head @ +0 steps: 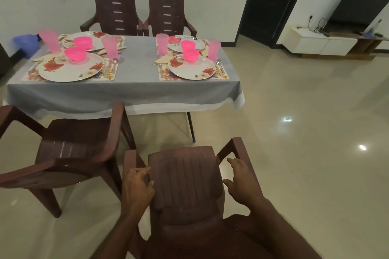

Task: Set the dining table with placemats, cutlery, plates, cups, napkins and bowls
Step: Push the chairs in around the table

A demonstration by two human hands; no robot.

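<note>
The dining table (134,69) has a grey cloth and several place settings. Each has a floral placemat (223,75), a flowered plate (189,69), a bright pink bowl (190,54), a pink cup (214,49), a folded napkin (162,60) and cutlery (219,66). I stand behind a brown plastic chair (185,178), a step back from the table's near right side. My left hand (137,185) grips the left edge of its backrest. At the backrest's right edge is my right hand (242,183), its fingers relaxed and spread.
A second brown chair (80,145) stands angled at the near left of the table. Two more chairs (115,10) are on the far side against the wall. Shiny tiled floor lies open to the right. Beyond are a dark doorway (267,4) and a TV cabinet (320,42).
</note>
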